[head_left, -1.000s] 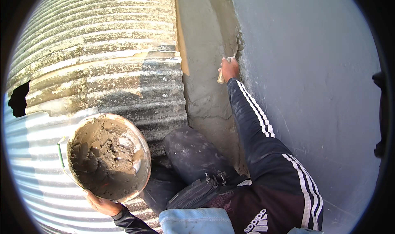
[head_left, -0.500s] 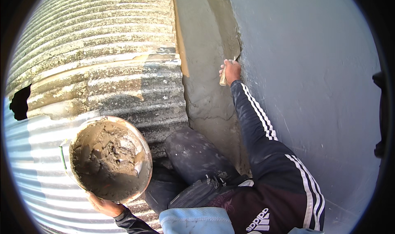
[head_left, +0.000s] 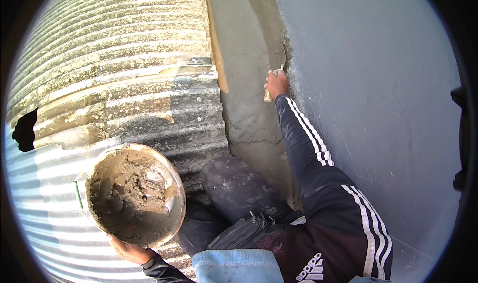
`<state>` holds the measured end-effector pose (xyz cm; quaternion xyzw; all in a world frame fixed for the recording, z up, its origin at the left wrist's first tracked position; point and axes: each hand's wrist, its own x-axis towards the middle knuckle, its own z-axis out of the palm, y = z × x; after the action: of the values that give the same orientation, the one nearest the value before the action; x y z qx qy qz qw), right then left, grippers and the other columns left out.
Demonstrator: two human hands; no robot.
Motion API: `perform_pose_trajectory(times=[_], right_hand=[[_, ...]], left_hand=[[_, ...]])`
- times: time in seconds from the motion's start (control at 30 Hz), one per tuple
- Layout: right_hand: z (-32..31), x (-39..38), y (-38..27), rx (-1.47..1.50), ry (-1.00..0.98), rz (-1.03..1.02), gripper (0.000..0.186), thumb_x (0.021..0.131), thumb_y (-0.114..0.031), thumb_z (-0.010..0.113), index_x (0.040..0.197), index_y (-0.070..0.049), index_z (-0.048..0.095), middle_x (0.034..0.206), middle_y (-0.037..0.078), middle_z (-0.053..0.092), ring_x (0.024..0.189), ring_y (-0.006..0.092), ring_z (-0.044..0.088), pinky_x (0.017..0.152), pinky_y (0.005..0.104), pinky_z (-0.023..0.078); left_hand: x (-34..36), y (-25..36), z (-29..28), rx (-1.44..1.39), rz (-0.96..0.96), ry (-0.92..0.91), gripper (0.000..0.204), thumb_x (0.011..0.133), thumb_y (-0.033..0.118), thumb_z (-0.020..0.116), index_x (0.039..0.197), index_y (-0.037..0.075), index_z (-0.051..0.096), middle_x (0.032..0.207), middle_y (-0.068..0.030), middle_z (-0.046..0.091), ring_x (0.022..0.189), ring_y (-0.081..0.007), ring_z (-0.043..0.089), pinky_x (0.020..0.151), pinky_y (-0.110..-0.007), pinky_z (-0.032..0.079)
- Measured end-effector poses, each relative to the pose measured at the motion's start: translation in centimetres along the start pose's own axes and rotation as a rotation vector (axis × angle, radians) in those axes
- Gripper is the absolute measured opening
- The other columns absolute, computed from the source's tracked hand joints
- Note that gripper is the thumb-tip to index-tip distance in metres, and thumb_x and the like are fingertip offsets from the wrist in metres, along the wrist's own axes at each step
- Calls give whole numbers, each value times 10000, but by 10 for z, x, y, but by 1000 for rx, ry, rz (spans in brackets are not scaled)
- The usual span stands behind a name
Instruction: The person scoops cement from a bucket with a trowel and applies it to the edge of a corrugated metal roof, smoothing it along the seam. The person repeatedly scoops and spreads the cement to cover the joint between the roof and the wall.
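Observation:
My right hand [head_left: 277, 84] is closed around the pale handle of a trowel [head_left: 268, 97]. Only a sliver of its blade shows past my fingers, close to where the wet grey mortar [head_left: 249, 79] meets the blue-grey wall. At the lower left, my left hand [head_left: 130, 251] grips the near side of a round bucket [head_left: 180, 203], its fingers partly hidden beneath it. Lumpy wet mortar [head_left: 134, 193] lies inside the bucket, whose open top faces me. A green grip [head_left: 78, 194] sits on the bucket's wire handle.
Weathered corrugated sheets [head_left: 134, 99] spread across the left, with a dark hole [head_left: 25, 129] at the far left. The smooth wall [head_left: 383, 84] rises along my right side. A tan edge [head_left: 217, 49] runs between sheets and mortar. My bent knee [head_left: 239, 183] is beside the bucket.
My right hand and the trowel have shifted slightly left and up in the picture, beside the wall edge. The bucket stays in my left hand, appearing a touch lower.

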<state>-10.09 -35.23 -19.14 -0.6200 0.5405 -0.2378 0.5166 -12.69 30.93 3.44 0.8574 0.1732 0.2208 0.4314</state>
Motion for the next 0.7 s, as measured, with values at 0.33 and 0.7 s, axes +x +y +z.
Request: perform_pose_trajectory(times=[0.33,0.7], right_hand=[[-42,-92,29,81,-68,-23,177,1031,-208,625,1052,-46,559,841,63,657,529,174,632,455,360,526],[-66,-91,32,152,-110,24,175,1034,-213,624,1060,-51,563,834,58,652,537,178,629,458,368,521]], left_hand=[[2,-7,-8,317,219,-57,478,1114,265,458,1311,-135,632,1264,-264,648,1104,-346,621,1010,-423,482],[-2,10,5,-156,-106,-26,512,1114,342,517,1292,-123,638,1252,-211,639,1072,-281,627,959,-404,518]])
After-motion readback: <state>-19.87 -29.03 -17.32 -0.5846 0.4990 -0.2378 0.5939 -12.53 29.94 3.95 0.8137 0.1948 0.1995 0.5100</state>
